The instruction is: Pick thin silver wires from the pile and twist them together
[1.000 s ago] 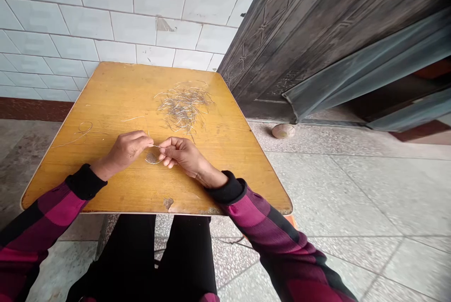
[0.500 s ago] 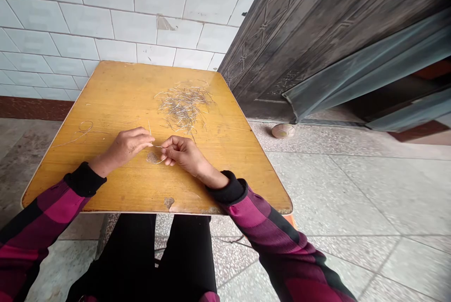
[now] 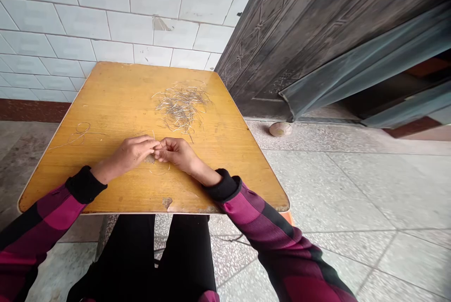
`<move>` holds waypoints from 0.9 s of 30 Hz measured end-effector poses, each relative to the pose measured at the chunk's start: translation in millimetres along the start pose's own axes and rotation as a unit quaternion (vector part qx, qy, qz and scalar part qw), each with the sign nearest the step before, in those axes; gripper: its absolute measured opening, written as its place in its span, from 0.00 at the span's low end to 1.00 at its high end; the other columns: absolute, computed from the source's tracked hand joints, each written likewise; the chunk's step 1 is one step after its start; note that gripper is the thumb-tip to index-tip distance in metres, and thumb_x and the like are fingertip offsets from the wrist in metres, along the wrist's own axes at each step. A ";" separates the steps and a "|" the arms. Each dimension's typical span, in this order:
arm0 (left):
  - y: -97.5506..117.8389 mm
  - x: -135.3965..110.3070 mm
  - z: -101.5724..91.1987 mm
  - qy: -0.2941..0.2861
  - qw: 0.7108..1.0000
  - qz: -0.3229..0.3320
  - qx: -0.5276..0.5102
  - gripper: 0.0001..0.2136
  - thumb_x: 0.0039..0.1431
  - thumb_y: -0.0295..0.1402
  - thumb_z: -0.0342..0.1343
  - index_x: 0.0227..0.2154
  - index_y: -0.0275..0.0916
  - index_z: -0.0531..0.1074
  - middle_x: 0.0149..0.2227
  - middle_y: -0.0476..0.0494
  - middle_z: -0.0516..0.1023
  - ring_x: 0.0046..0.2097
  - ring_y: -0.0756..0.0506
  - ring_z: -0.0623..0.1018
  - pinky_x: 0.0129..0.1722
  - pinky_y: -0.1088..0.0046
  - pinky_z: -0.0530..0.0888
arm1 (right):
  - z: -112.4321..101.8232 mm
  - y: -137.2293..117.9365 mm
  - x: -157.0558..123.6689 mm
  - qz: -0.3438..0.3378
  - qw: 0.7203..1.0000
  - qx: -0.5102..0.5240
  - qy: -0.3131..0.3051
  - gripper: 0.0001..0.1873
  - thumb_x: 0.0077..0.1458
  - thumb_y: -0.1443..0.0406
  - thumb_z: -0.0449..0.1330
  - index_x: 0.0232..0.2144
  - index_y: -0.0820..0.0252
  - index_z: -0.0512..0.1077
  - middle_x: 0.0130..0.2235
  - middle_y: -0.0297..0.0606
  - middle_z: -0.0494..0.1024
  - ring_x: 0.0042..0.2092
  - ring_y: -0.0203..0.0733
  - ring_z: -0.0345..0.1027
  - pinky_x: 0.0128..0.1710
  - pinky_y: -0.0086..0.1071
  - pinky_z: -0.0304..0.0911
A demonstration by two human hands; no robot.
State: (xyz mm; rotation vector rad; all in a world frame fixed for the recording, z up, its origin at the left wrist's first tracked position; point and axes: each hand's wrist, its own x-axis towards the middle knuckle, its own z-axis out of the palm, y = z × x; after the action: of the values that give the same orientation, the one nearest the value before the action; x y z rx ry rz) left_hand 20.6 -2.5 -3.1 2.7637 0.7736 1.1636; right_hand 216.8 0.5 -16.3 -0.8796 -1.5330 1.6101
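My left hand (image 3: 132, 152) and my right hand (image 3: 175, 151) meet fingertip to fingertip over the near middle of the yellow wooden table (image 3: 116, 100). Both pinch a thin silvery wire (image 3: 159, 170), whose loose end curves down onto the tabletop just below the hands. A loose heap of similar short wires (image 3: 181, 104) lies farther back, beyond my hands. Another thin wire with a small loop (image 3: 78, 132) rests near the table's left edge.
A white tiled wall (image 3: 105, 15) rises behind the table. A dark carved door (image 3: 317, 20) stands to the right, with a round stone-like object (image 3: 280, 129) on the speckled floor at its foot. My dark-trousered legs (image 3: 155, 259) are under the table.
My two hands have closed the small gap between them and now touch at the fingertips. The wire's free end, upright half a second ago, now hangs below the hands.
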 end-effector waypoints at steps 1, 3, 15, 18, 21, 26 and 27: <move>2.3 0.1 0.6 0.006 1.000 -0.002 0.002 0.08 0.66 0.25 0.51 0.43 0.36 0.74 0.38 0.42 0.81 0.38 0.47 0.80 0.38 0.72 0.78 | -0.1 -0.6 0.1 0.004 1.000 0.001 0.008 0.14 0.46 0.58 0.69 0.28 0.61 0.71 0.27 0.32 0.76 0.26 0.30 0.68 0.30 0.27 0.65; 7.1 0.2 -0.4 0.018 1.000 -0.008 0.004 0.09 0.65 0.25 0.51 0.44 0.35 0.74 0.38 0.41 0.81 0.38 0.47 0.81 0.38 0.73 0.78 | -0.6 -2.8 -0.4 0.015 1.000 0.000 0.022 0.12 0.47 0.60 0.68 0.28 0.61 0.71 0.26 0.31 0.76 0.25 0.29 0.66 0.28 0.27 0.64; -13.3 7.2 -33.4 0.014 0.942 -0.280 -0.185 0.12 0.62 0.38 0.54 0.30 0.36 0.77 0.31 0.44 0.82 0.33 0.47 0.79 0.35 0.71 0.75 | 6.1 -9.6 -5.5 0.088 0.992 0.088 -0.024 0.13 0.45 0.61 0.70 0.29 0.61 0.72 0.26 0.30 0.77 0.25 0.28 0.67 0.27 0.24 0.64; -10.4 8.9 -27.8 -0.001 0.907 -0.328 -0.262 0.12 0.60 0.36 0.55 0.24 0.36 0.75 0.24 0.47 0.78 0.26 0.50 0.75 0.28 0.75 0.73 | 8.6 -9.1 -5.8 0.098 0.989 0.093 -0.051 0.14 0.45 0.59 0.71 0.29 0.61 0.73 0.27 0.32 0.78 0.26 0.28 0.68 0.28 0.24 0.64; -2.0 10.8 -19.5 0.047 0.886 -0.361 -0.288 0.11 0.57 0.34 0.55 0.22 0.36 0.72 0.21 0.49 0.75 0.23 0.52 0.72 0.24 0.77 0.70 | 12.3 -6.3 -4.8 0.093 0.991 0.087 -0.039 0.16 0.45 0.57 0.71 0.29 0.61 0.73 0.28 0.33 0.79 0.27 0.29 0.69 0.28 0.24 0.65; 6.4 11.1 -6.9 0.091 0.878 -0.377 -0.282 0.09 0.55 0.33 0.55 0.21 0.36 0.72 0.20 0.49 0.74 0.22 0.52 0.71 0.22 0.77 0.69 | 19.7 -0.5 -3.2 0.081 0.994 0.055 -0.045 0.13 0.49 0.58 0.68 0.30 0.61 0.72 0.28 0.33 0.79 0.27 0.28 0.69 0.28 0.23 0.64; 6.8 10.9 -5.4 0.094 0.878 -0.379 -0.277 0.10 0.55 0.33 0.55 0.21 0.36 0.72 0.20 0.49 0.74 0.22 0.52 0.71 0.23 0.77 0.69 | 20.5 -0.4 -3.1 0.081 0.994 0.051 -0.046 0.12 0.50 0.59 0.68 0.30 0.61 0.72 0.29 0.33 0.79 0.27 0.29 0.69 0.28 0.24 0.64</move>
State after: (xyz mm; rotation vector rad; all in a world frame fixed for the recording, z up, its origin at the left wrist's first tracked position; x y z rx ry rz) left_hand 26.3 -4.2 9.5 1.6481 1.1605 1.2086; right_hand 200.6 -12.3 -14.8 -0.9054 -1.4578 1.8516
